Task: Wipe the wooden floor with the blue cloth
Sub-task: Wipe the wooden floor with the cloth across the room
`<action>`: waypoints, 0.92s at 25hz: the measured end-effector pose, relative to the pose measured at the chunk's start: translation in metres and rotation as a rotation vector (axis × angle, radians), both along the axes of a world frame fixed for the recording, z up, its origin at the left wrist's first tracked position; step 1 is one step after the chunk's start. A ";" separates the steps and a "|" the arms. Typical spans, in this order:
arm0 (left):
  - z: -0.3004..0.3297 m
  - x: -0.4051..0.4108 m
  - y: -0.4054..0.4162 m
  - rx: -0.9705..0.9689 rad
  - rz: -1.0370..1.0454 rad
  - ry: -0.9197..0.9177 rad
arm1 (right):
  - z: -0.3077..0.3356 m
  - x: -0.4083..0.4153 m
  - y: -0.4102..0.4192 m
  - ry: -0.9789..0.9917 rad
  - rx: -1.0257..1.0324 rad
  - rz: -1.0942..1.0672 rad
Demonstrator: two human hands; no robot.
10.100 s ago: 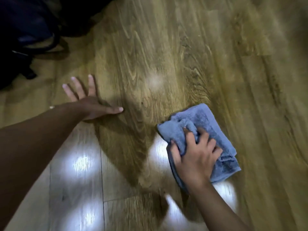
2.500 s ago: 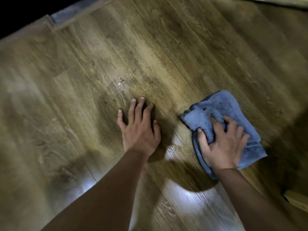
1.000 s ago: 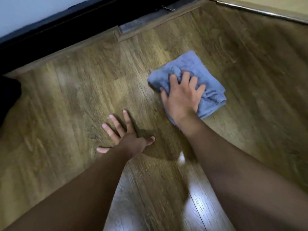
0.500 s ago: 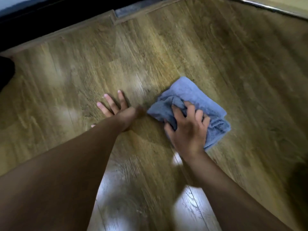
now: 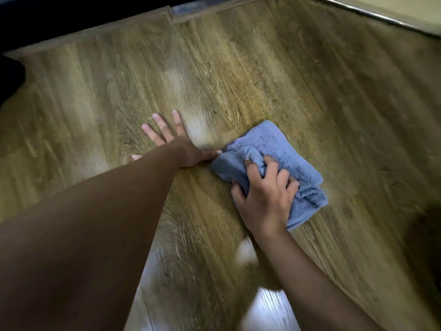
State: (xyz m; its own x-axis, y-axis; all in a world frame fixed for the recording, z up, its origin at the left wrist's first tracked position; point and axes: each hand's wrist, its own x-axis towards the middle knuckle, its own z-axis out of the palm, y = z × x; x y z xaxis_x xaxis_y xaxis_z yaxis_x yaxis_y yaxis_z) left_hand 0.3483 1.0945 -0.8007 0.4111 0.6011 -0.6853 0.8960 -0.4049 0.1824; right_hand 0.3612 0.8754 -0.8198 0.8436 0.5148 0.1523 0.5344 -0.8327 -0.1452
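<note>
Right hand (image 5: 263,199) grips the cloth (image 5: 274,149) on the floor (image 5: 262,75); left hand (image 5: 177,146) is braced flat beside it.

The blue cloth lies bunched and folded on the wooden floor, right of centre, with the right hand on top of its near half, fingers curled into a raised fold and thumb tucked at its near-left edge. The left hand rests palm down on the boards just left of the cloth, fingers straight and spread, its thumb tip reaching to the cloth's left corner; whether they touch is unclear. A dark baseboard (image 5: 95,32) runs along the far edge of the floor, and a pale threshold strip (image 5: 381,15) crosses the top right corner. Bright glare patches (image 5: 265,304) sit on the boards near the bottom, between the forearms.
</note>
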 end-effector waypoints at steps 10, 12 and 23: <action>0.011 -0.035 0.084 -0.067 -0.034 -0.007 | -0.003 0.010 0.003 0.022 -0.040 0.012; 0.006 -0.032 0.089 -0.111 -0.029 -0.007 | -0.008 0.017 0.007 0.028 -0.064 0.013; -0.006 -0.032 0.091 -0.096 0.004 -0.019 | 0.003 0.085 0.112 0.007 -0.006 -0.057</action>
State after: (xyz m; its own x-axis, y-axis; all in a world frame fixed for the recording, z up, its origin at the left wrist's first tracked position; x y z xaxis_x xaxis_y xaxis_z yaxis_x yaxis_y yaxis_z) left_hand 0.3162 1.1857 -0.8063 0.4222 0.5349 -0.7318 0.8937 -0.3809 0.2372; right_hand 0.4464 0.9872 -0.8171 0.8728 0.4666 0.1432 0.4848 -0.8628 -0.1434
